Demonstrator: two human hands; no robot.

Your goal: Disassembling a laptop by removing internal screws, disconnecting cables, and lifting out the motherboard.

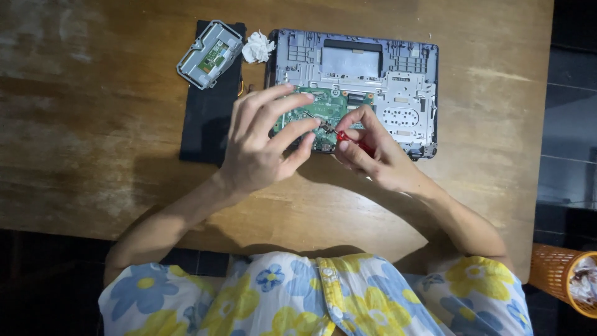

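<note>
1. Floral cloth [323,298], soft cotton in blue and yellow, lay closest under my view, draped over my lap.
2. Beneath everything stretched the wooden counter [93,124], brown, worn and streaked, with a dull sheen.
3. On it sat the opened laptop chassis [398,81], a grey moulded plastic frame full of ribs and cut-outs, lying flat with its cover already off; I judged the stripping-down well underway, though the board was not yet out.
4. Left of it lay a black rectangular mat [205,118], matte and flat.
5. My left hand [261,146] rested on the green circuit board [326,115], fingers spread and loosely curled, steadying it without closing on anything.
6. That board, glossy green with tiny metallic parts, sat in the chassis's near-left corner, seemingly yet to be freed.
7. A grey metal-and-plastic bracket [210,54] lay removed on the mat's far end.
8. My right hand [370,152] had its grip pinched shut around a small red-handled screwdriver [348,138], tip down on the board.
9. A crumpled white tissue [258,47] sat between bracket and chassis.
</note>
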